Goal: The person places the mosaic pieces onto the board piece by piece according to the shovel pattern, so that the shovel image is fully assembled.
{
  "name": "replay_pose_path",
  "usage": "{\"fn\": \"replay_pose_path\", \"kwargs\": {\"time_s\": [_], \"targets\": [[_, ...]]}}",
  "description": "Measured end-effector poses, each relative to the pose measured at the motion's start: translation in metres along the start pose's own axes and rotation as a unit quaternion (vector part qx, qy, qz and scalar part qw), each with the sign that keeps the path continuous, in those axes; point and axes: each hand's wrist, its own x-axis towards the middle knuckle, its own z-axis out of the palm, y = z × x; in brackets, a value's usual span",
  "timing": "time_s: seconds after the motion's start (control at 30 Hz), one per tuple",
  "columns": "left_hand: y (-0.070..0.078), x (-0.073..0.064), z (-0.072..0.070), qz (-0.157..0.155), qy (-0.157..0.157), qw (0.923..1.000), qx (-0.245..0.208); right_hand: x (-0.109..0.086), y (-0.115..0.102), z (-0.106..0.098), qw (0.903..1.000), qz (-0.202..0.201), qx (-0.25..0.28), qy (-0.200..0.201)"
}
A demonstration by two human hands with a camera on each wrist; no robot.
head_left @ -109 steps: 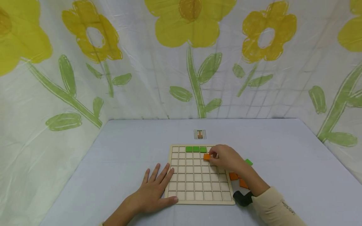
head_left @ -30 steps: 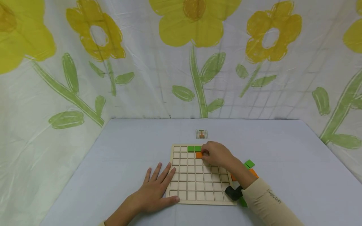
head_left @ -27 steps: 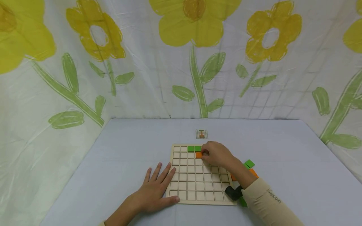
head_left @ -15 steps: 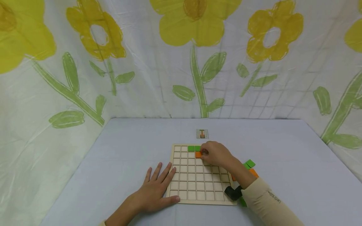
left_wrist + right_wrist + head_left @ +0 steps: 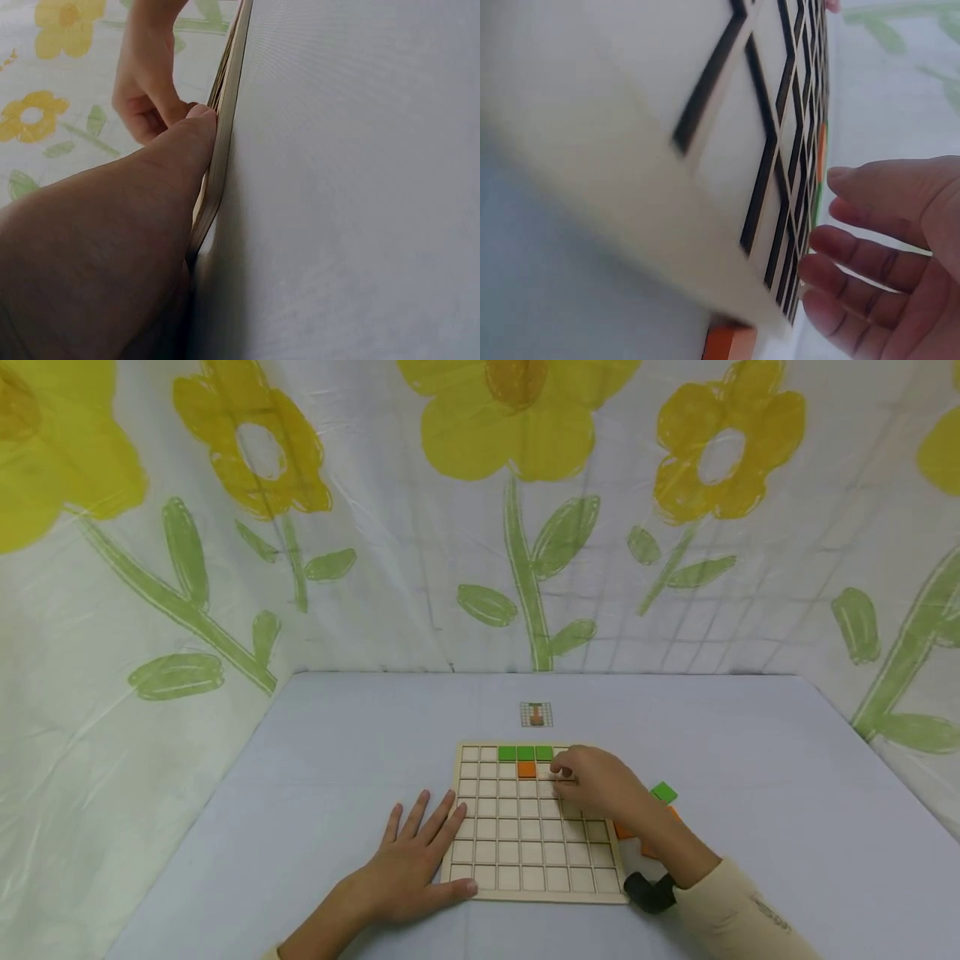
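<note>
The right grip point(image 5: 602, 783), released, hung above the board point(image 5: 529, 830), just beside the orange tile point(image 5: 527, 769)! Left grip point(image 5: 405, 872) lay spread at the board's left edge, surface point(image 5: 315, 752) stretching wide beyond.

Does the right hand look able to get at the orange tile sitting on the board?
Most likely yes: the right hand appears to hold nothing, its fingers are close to the orange tile, and only bare board shows between them.

The pale gridded board point(image 5: 507, 853) lies flat, its left edge touched by the left hand point(image 5: 407, 870). Three green tiles point(image 5: 525, 753) fill adjoining far-row cells, an orange tile point(image 5: 527, 769) just before the middle one, near the right hand point(image 5: 602, 783); loose tiles point(image 5: 663, 792) lie by the right edge.
</note>
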Motion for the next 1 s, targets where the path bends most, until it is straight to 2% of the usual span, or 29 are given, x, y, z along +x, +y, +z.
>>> {"fn": "replay_pose_path", "kwargs": {"time_s": [0.1, 0.37, 0.53, 0.67, 1.0], "targets": [[0.001, 0.0, 0.0, -0.002, 0.0, 1.0, -0.001, -0.009, 0.005, -0.004, 1.0, 0.005, -0.003, 0.006], [0.002, -0.001, -0.002, 0.0, 0.0, 1.0, -0.002, -0.035, 0.025, -0.024, 0.9979, 0.056, 0.031, -0.01], [0.001, -0.001, -0.001, 0.007, 0.012, 0.9999, -0.009, -0.049, 0.038, -0.034, 0.9963, 0.081, 0.03, -0.003], [0.001, -0.001, 0.001, 0.014, 0.018, 0.9996, -0.014, -0.056, 0.048, -0.037, 0.9951, 0.095, 0.027, 0.001], [0.002, -0.001, -0.002, 0.006, 0.004, 1.0, -0.002, -0.07, 0.067, -0.04, 0.9935, 0.11, 0.027, 0.002]]}}
